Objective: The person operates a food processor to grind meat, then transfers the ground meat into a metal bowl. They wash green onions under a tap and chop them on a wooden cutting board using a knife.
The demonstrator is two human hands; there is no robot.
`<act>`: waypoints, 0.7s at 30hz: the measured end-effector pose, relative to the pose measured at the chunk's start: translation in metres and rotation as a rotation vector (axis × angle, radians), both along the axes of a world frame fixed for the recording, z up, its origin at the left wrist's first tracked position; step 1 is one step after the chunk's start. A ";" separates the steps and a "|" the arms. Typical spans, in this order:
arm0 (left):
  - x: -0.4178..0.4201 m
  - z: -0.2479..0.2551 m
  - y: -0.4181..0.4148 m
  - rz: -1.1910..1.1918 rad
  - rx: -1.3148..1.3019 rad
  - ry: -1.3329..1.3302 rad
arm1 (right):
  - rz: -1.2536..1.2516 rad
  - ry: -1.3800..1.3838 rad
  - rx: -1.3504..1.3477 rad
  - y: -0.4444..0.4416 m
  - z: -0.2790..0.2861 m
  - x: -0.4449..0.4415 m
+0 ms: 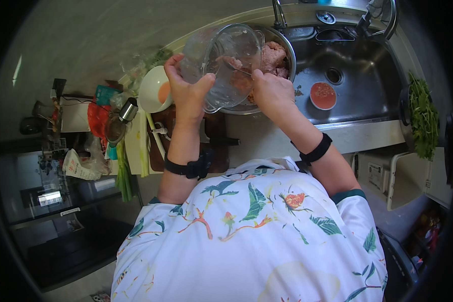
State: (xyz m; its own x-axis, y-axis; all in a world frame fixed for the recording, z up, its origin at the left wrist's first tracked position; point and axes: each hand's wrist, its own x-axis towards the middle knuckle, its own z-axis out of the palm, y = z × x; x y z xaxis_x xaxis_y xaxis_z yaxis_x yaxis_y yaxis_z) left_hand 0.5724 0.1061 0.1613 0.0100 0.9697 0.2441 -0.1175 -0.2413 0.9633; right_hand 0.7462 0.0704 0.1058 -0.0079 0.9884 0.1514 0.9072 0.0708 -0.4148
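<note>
My left hand (188,88) grips a clear glass bowl (234,41) by its side and holds it tipped over a large metal basin (292,56). In my right hand (273,90) is a metal spoon (239,68), its far end inside the glass bowl against a lump of minced meat (230,61). More minced meat (275,56) fills part of the basin, seen past the bowl's right rim. Smears cling to the inside of the glass. Part of the basin and its contents shows only through the glass.
A white bowl (147,87) with orange liquid stands left of the basin. Below it, a knife (222,142) and leek stalks (145,145) lie by a brown cutting board (217,158). At right, the steel sink (366,94) holds a small bowl of reddish liquid (323,96); leafy greens (422,113) sit beyond.
</note>
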 end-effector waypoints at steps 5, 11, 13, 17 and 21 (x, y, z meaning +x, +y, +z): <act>0.008 0.004 -0.001 0.037 -0.066 -0.020 | 0.005 0.070 0.000 -0.008 0.007 -0.011; 0.011 -0.004 0.003 0.102 0.022 0.120 | -0.078 0.081 -0.049 0.011 -0.009 -0.014; 0.009 -0.010 0.006 0.152 0.065 0.200 | -0.092 0.098 -0.056 0.006 -0.006 -0.010; 0.016 -0.013 0.007 0.166 0.120 0.267 | -0.002 0.076 -0.039 -0.006 -0.007 -0.011; 0.021 -0.011 0.008 0.193 0.095 0.269 | -0.036 -0.001 0.014 0.001 -0.021 -0.007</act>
State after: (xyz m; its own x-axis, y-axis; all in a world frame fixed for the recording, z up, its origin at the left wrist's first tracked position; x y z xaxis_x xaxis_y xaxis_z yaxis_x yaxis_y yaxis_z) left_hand 0.5932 0.1141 0.1504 -0.0955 0.9331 0.3467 0.1946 -0.3240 0.9258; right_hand 0.7390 0.0719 0.0850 0.0271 0.9859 0.1653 0.9098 0.0442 -0.4127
